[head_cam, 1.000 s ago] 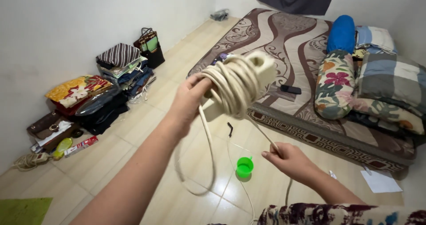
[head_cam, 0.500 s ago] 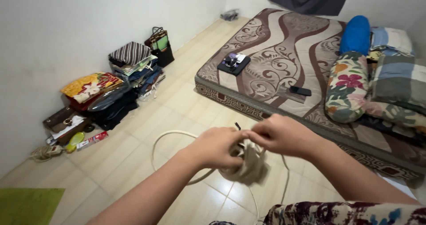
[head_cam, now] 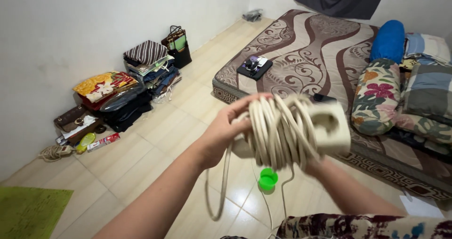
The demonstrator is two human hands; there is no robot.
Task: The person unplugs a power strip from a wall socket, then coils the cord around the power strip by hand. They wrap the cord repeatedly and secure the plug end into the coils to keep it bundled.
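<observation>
- Holding the middle of the frame, the left hand closes its grip around a cream extension cord wound in many loops about its own socket block.
- The socket block sticks out at the right end of the bundle, its round outlet facing the camera.
- The right hand sits behind and below the bundle, mostly hidden; it seems to support the coil from underneath, but how its grip stands cannot be told.
- A loose length of the cord hangs from the bundle in a long loop toward the lower middle of the frame.
- Below the bundle a small green cup stands on the tiled floor.
- In the upper right lies a mattress with brown swirls; a dark tray with small items rests on it, and floral and checked pillows pile at its right end.
- Along the wall at the left of the frame sit stacks of folded clothes and bags.
- A green mat shows at the lower left corner.
</observation>
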